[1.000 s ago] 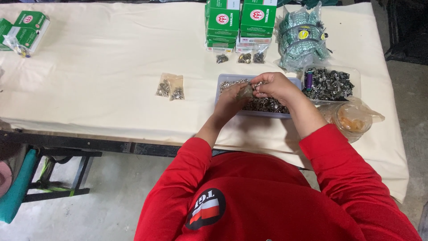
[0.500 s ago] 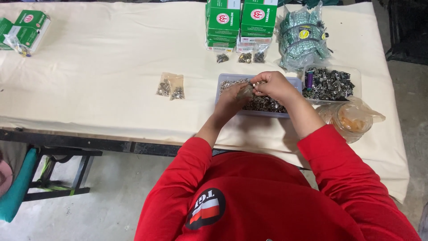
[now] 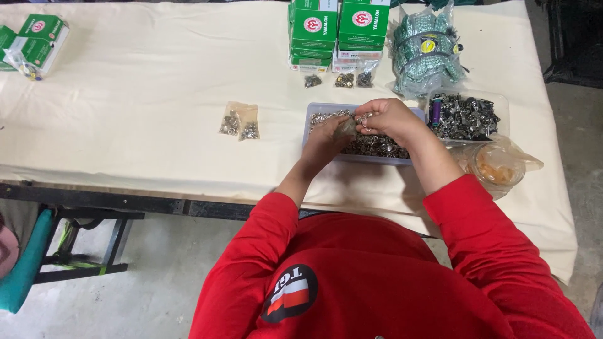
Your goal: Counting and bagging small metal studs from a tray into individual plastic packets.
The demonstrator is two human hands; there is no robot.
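In the head view, a person in a red top sits at a table (image 3: pixel 125 94) covered with a cream cloth, both hands raised together over a shallow grey tray (image 3: pixel 312 116) that lies near the front edge, right of the middle. The tray is filled with small metal parts (image 3: pixel 377 145), silvery and dark. The left hand (image 3: pixel 326 139) is curled, its fingers closed around a small clear bag (image 3: pixel 345 129) held just above the tray. The right hand (image 3: pixel 391 117) is touching the left one, its fingertips (image 3: pixel 363 120) pinched together at the mouth of the bag; whether they hold one of the metal parts is too small to tell. Just right of the tray, a clear plastic container (image 3: pixel 468 116) holds a heap of larger shiny metal pieces, and in front of it, toward the right front corner, lies a clear bag with something orange inside (image 3: pixel 496 164). Left of the tray, well apart from the hands, two small filled packets (image 3: pixel 240 121) lie side by side on the cloth. Along the back edge stand stacked green boxes (image 3: pixel 339 31), with three more small packets (image 3: pixel 339 80) just in front of them, and beside them to the right a large clear bag of greenish strips (image 3: pixel 427 53). At the far left back corner lie more green boxes (image 3: pixel 38 39).
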